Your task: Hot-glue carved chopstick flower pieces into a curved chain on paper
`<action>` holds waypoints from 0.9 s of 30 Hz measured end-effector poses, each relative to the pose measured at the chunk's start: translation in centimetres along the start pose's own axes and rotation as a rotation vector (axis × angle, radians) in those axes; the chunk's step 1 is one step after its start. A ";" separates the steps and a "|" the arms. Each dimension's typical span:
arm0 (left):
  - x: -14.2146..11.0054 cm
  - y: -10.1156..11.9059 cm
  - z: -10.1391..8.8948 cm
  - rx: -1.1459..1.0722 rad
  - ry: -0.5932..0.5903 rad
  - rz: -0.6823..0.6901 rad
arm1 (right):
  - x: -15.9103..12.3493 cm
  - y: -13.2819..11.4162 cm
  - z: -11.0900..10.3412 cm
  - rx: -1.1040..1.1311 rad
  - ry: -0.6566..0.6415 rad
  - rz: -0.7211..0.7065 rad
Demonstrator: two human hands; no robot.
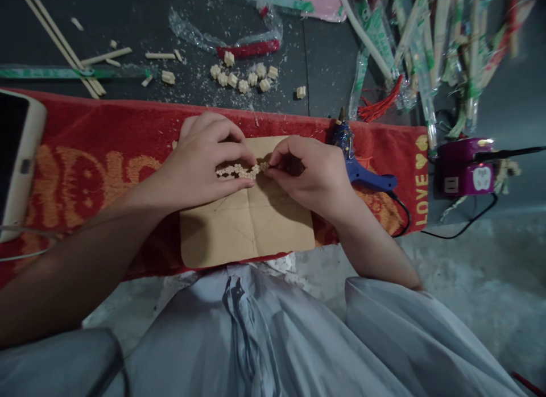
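Note:
My left hand (pixel 205 161) and my right hand (pixel 309 172) meet over a brown cardboard sheet (pixel 251 226) that lies on a red towel (pixel 94 169). Between their fingertips runs a short row of small pale wooden pieces (pixel 241 170) joined together. The left thumb and fingers pinch the row's left part. My right hand's fingers are curled and pinch the row's right end. Several loose pale wooden pieces (pixel 243 78) lie on the dark surface beyond the towel.
A blue glue gun (pixel 362 172) lies on the towel right of my right hand, its cord trailing off. A phone (pixel 17 158) rests at the left. Chopsticks (pixel 63 44), plastic wrappers (pixel 426 44) and a purple box (pixel 467 169) lie around.

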State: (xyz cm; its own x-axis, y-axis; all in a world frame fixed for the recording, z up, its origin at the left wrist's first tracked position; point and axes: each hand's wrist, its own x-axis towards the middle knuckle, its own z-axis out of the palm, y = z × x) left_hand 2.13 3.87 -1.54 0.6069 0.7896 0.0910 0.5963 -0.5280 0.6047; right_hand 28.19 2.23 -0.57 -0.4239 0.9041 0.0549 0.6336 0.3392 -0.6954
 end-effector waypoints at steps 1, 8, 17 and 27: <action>0.0 0.0 0.1 -0.001 0.005 0.002 | 0.0 0.0 0.0 -0.001 0.002 -0.002; 0.0 -0.2 0.1 -0.009 0.024 0.015 | -0.1 0.3 0.1 -0.011 0.022 -0.050; -0.1 -0.3 0.0 -0.007 0.021 0.026 | -0.1 0.2 0.1 -0.001 0.010 -0.024; 0.0 -0.3 -0.1 0.020 0.007 0.026 | 0.0 -0.1 0.1 0.012 0.009 -0.010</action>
State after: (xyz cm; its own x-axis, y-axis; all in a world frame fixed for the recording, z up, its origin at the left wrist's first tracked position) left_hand 1.87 4.03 -1.62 0.6186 0.7776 0.1125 0.5909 -0.5548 0.5857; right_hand 28.10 2.16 -0.58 -0.4245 0.9028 0.0682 0.6214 0.3453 -0.7033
